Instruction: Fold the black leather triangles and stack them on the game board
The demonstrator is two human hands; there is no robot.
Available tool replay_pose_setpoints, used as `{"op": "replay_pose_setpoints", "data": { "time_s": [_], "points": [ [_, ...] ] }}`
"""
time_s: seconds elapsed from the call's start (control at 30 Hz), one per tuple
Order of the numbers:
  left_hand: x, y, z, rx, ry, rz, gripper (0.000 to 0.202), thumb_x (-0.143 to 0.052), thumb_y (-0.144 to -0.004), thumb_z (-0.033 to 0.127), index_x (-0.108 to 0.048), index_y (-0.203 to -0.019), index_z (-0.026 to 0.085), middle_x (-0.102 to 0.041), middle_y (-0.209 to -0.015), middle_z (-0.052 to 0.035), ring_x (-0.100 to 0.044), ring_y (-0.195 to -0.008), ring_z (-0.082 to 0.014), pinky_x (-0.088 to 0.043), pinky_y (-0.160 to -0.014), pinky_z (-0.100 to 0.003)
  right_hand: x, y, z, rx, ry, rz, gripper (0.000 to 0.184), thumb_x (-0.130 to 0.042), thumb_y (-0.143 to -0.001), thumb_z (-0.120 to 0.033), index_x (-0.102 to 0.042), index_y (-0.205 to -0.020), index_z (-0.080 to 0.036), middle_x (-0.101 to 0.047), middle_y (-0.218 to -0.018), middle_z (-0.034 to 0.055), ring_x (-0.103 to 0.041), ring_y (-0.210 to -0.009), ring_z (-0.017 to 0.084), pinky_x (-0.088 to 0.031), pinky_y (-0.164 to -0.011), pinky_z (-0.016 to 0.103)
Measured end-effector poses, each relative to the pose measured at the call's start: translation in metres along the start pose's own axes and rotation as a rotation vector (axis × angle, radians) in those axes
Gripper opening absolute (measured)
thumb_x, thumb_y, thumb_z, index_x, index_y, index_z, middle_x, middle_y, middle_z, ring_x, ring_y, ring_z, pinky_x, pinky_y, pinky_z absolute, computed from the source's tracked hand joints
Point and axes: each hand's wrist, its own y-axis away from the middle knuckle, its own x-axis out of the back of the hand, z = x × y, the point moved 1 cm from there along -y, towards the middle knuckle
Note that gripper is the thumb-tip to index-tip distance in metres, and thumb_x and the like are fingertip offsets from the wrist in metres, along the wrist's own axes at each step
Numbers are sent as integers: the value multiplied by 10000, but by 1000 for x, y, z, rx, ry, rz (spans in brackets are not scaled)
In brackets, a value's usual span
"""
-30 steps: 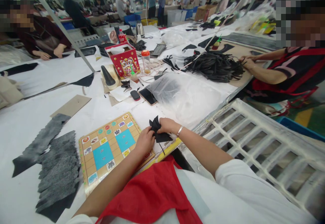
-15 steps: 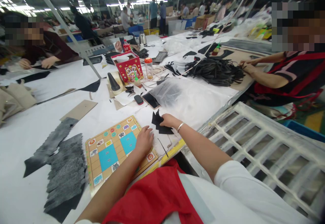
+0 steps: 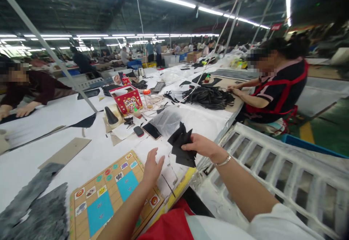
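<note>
holding black pieces (image 3: 182,151) in right hand (image 3: 204,146), left hand (image 3: 152,167) near patterned board (image 3: 116,193)

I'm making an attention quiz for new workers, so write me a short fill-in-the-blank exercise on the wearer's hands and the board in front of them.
1. The right hand holds pieces coloured ____.
2. The left hand, with its fingers apart, holds ____.
3. The bracelet is on the wearer's ____ wrist.
4. The big blue rectangles visible on the board number ____.

Missing words: black; nothing; right; two.
</note>
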Motion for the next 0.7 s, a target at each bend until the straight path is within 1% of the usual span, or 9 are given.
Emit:
{"op": "replay_pose_setpoints", "data": {
  "time_s": [0.1, 0.17, 0.27, 0.33, 0.4, 0.47, 0.53, 0.6, 0.7],
  "points": [
    [-19, -23, 37, -156, -15, 23, 522, -526, -865, 403, -364, -1304, 170, -481, -1292, -149, -465, -1220, -251, -425, -1003, -447, 45, 24, 14, -48, -89, 150, 395, -782, -601, -318, -677, -928, -124, -709, -880, 74, -661, -804, 187, -504, -845, 349],
    [-32, -40, 64, -269, -41, 59, 616, -550, -848, 428, -311, -1346, 156, -454, -1335, -169, -408, -1274, -277, -360, -1056, -482, 71, 28, 31, -117, -110, 186, 369, -772, -611, -319, -681, -917, -135, -709, -906, 96, -669, -825, 204, -500, -863, 363],
    [-49, -66, 95, -353, -94, 63, 768, -612, -794, 465, -263, -1380, 114, -411, -1379, -208, -360, -1305, -319, -320, -1075, -509, 94, 16, 56, -202, -16, 159, 346, -733, -637, -351, -673, -912, -149, -704, -935, 116, -672, -859, 224, -500, -877, 362],
    [-59, -81, 106, -310, -133, 25, 824, -661, -750, 453, -278, -1380, 84, -421, -1368, -225, -378, -1287, -343, -331, -1061, -513, 98, -3, 65, -217, 161, 140, 333, -663, -680, -393, -659, -905, -148, -702, -926, 121, -668, -884, 228, -503, -872, 353],
    [-65, -94, 108, -210, -168, -74, 793, -695, -718, 374, -339, -1356, 66, -503, -1282, -234, -469, -1200, -364, -387, -1001, -526, 96, -29, 66, -220, 339, 118, 321, -607, -704, -401, -650, -888, -141, -701, -888, 117, -665, -883, 233, -514, -840, 349],
    [-67, -103, 101, -130, -177, -188, 611, -668, -716, 240, -465, -1272, 88, -613, -1119, -202, -579, -1048, -345, -460, -907, -506, 92, -57, 61, -221, 458, 95, 285, -603, -696, -369, -650, -864, -144, -700, -850, 98, -661, -871, 235, -523, -803, 340],
    [-65, -108, 89, -99, -152, -241, 411, -601, -727, 136, -578, -1137, 132, -665, -986, -149, -632, -927, -291, -499, -848, -449, 90, -83, 55, -211, 559, 91, 239, -616, -683, -322, -653, -854, -160, -699, -850, 73, -651, -881, 232, -520, -796, 327],
    [-60, -111, 75, -91, -118, -218, 322, -553, -748, 105, -617, -1058, 159, -673, -940, -110, -639, -881, -242, -508, -833, -394, 91, -105, 48, -193, 690, 110, 207, -634, -673, -280, -659, -853, -180, -696, -861, 55, -639, -893, 233, -505, -817, 323],
    [-49, -110, 61, -39, -49, -136, 302, -507, -812, 153, -594, -1100, 172, -658, -877, -67, -628, -827, -198, -516, -796, -359, 95, -125, 38, -164, 896, 149, 235, -685, -645, -220, -674, -878, -199, -689, -897, 59, -617, -937, 262, -475, -864, 342]
  ]
}}
